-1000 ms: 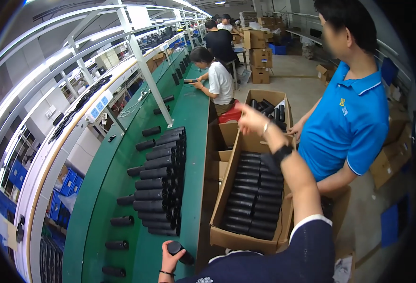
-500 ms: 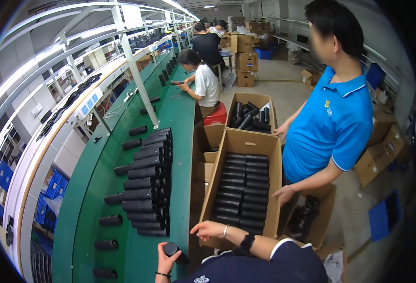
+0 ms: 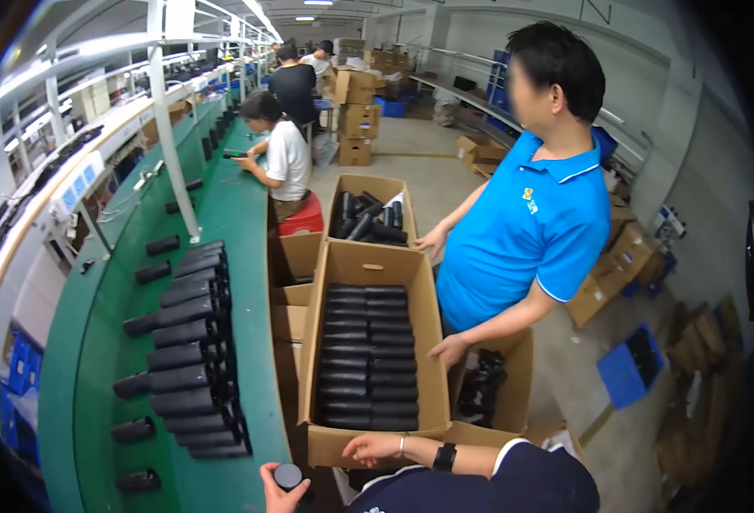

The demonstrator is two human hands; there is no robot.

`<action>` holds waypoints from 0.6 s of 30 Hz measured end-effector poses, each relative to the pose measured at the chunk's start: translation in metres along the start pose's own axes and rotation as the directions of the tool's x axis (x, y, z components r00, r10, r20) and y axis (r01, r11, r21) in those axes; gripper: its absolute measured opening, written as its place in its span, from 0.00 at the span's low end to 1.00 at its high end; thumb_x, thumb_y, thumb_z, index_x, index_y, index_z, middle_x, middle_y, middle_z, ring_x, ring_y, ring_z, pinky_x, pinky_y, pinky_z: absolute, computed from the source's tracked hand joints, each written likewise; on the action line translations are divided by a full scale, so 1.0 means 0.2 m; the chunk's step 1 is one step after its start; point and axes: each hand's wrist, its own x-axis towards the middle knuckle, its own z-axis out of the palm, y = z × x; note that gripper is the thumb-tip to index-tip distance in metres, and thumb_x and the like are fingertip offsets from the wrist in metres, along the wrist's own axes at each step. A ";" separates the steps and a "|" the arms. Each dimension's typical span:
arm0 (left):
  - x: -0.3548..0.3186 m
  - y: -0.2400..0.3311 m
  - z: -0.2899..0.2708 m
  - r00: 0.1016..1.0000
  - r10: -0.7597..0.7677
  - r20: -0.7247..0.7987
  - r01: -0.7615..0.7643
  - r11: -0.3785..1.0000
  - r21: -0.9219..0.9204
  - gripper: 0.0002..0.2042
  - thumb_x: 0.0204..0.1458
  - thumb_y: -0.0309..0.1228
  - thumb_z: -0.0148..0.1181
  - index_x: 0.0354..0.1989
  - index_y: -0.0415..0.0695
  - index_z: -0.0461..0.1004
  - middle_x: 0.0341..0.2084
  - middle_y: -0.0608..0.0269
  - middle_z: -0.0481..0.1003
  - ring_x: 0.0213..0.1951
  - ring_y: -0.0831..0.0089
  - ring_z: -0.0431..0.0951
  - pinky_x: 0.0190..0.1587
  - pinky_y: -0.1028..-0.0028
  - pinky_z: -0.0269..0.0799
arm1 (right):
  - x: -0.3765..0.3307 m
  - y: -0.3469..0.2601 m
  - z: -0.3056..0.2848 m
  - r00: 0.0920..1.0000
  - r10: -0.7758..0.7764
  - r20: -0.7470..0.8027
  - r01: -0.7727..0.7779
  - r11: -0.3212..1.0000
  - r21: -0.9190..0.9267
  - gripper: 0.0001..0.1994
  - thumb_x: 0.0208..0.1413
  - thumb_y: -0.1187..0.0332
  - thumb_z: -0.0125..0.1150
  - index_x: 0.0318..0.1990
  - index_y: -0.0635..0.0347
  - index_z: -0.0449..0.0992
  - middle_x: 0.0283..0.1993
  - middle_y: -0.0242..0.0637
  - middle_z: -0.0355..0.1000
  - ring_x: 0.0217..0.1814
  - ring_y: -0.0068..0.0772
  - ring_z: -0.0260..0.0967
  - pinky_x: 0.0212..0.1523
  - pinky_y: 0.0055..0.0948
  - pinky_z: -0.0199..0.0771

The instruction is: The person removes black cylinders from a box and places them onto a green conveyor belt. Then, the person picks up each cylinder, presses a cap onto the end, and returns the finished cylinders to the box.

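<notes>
My left hand [image 3: 276,494] sits at the bottom edge and grips a black cylinder [image 3: 288,475] end-up, its round cap facing me. My right hand [image 3: 379,446], with a bracelet and a black watch on the wrist, rests on the near rim of a large open cardboard box [image 3: 435,342]. Its fingers lie loosely apart and hold nothing. Neat rows of black cylinders [image 3: 367,359] fill the box. On the green bench [image 3: 249,256] to my left lie more black cylinders [image 3: 191,342] in rows.
A person in a blue polo shirt [image 3: 527,235] stands right of the box, one hand on its rim, the other on a second box of loose cylinders [image 3: 367,214]. Smaller cartons stand nearby. A seated person [image 3: 285,158] works farther along the bench.
My right arm, stretched out high over the boxes a second ago, has dropped back onto the near rim of the big box. My left hand still holds the cylinder.
</notes>
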 end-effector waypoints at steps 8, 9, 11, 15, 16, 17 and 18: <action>0.22 0.03 0.18 0.950 -0.028 0.311 0.075 0.987 -0.140 0.30 0.33 0.25 0.73 0.44 0.41 0.60 0.36 0.63 0.68 0.40 0.76 0.69 0.46 0.75 0.67 | -0.09 0.07 -0.17 0.987 0.045 -0.157 -0.043 0.999 0.019 0.15 0.58 0.67 0.50 0.52 0.58 0.71 0.29 0.26 0.69 0.28 0.15 0.67 0.29 0.15 0.67; 0.25 0.03 0.21 0.949 -0.020 0.316 0.069 0.987 -0.147 0.30 0.32 0.25 0.74 0.44 0.41 0.61 0.36 0.63 0.68 0.40 0.76 0.69 0.45 0.75 0.67 | -0.09 0.07 -0.20 0.986 0.053 -0.158 -0.049 0.998 0.026 0.15 0.58 0.67 0.50 0.52 0.57 0.71 0.29 0.26 0.69 0.28 0.15 0.67 0.29 0.15 0.67; 0.30 0.01 0.23 0.945 -0.039 0.324 0.092 0.985 -0.149 0.30 0.32 0.25 0.74 0.44 0.41 0.61 0.36 0.63 0.68 0.40 0.76 0.69 0.45 0.76 0.67 | -0.08 0.06 -0.21 0.986 0.051 -0.160 -0.044 0.998 0.048 0.15 0.58 0.67 0.50 0.52 0.57 0.71 0.29 0.26 0.69 0.28 0.15 0.66 0.29 0.15 0.67; 0.34 0.02 0.29 0.942 -0.079 0.327 0.151 0.968 -0.199 0.30 0.31 0.25 0.74 0.44 0.41 0.62 0.36 0.65 0.67 0.40 0.77 0.69 0.45 0.76 0.66 | -0.08 0.09 -0.25 0.988 0.056 -0.144 -0.044 0.995 0.087 0.15 0.58 0.67 0.50 0.52 0.57 0.71 0.29 0.25 0.69 0.27 0.15 0.65 0.29 0.15 0.66; 0.36 0.03 0.30 0.943 -0.067 0.326 0.131 0.975 -0.181 0.30 0.31 0.24 0.74 0.44 0.41 0.62 0.36 0.66 0.68 0.40 0.77 0.69 0.46 0.77 0.66 | -0.07 0.09 -0.26 0.988 0.065 -0.138 -0.052 0.994 0.093 0.15 0.58 0.67 0.50 0.52 0.57 0.71 0.29 0.25 0.69 0.27 0.15 0.65 0.29 0.15 0.66; 0.36 0.04 0.31 0.941 -0.104 0.323 0.179 0.961 -0.212 0.30 0.31 0.25 0.74 0.44 0.42 0.63 0.36 0.66 0.67 0.39 0.77 0.68 0.46 0.77 0.66 | -0.07 0.08 -0.28 0.987 0.072 -0.147 -0.060 0.994 0.087 0.15 0.57 0.67 0.50 0.51 0.58 0.71 0.29 0.26 0.69 0.27 0.15 0.65 0.28 0.15 0.66; 0.37 0.03 0.32 0.939 -0.116 0.324 0.191 0.959 -0.209 0.30 0.31 0.25 0.74 0.44 0.42 0.63 0.36 0.66 0.67 0.39 0.77 0.68 0.46 0.77 0.66 | -0.07 0.08 -0.29 0.985 0.079 -0.157 -0.066 0.994 0.084 0.15 0.55 0.68 0.51 0.51 0.58 0.71 0.29 0.26 0.68 0.26 0.15 0.65 0.27 0.15 0.65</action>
